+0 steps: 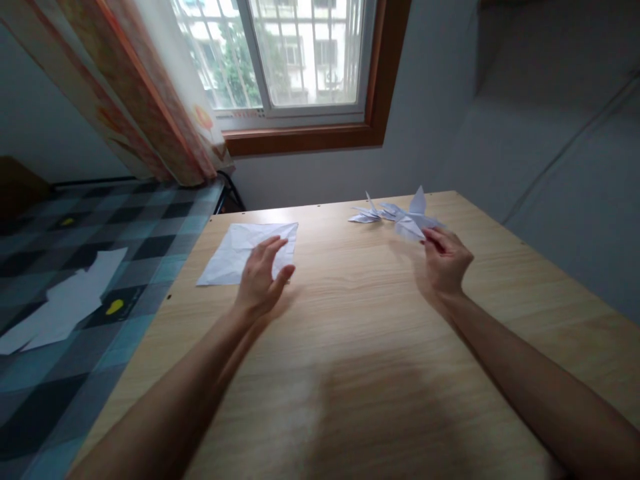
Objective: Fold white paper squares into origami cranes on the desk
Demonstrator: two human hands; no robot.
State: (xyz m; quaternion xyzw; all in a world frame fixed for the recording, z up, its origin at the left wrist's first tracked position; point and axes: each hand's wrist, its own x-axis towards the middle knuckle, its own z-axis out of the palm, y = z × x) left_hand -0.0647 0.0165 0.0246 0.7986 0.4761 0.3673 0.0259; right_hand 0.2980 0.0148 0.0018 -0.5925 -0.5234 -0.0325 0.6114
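My right hand (447,260) pinches a white folded paper crane (416,217) by its near side, toward the back right of the wooden table. Just left of it, another folded paper crane (367,215) rests on the tabletop; part of the folded paper between the two overlaps, so I cannot tell how many there are. My left hand (263,275) is open, fingers apart, over the right part of a flat, creased white paper sheet (227,257). Whether its fingers touch the sheet is unclear.
The light wooden table (320,320) fills the middle. At left, lower than the tabletop, a checked bed cover (55,400) carries loose white paper pieces (75,303). Behind stand a window (310,60), a patterned curtain (135,87) and a wall. A cable (565,150) hangs at right.
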